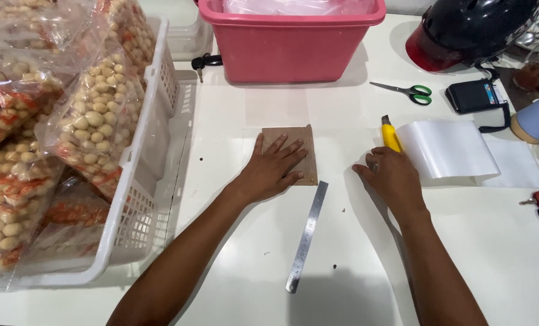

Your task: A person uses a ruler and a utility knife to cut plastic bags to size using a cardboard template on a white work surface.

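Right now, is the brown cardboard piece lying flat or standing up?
Flat. The cardboard lies on the white table, with the left hand spread on top of it.

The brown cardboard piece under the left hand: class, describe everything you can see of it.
The brown cardboard piece is a small, flat, roughly rectangular sheet of plain, matt card. It lies on the white table, in front of the pink tub. The left hand rests palm-down on it, fingers spread, covering its lower left. The steel ruler starts near its lower right corner.

Ruler (pixel 307 236) between cardboard (pixel 295 152) and knife (pixel 391 136)
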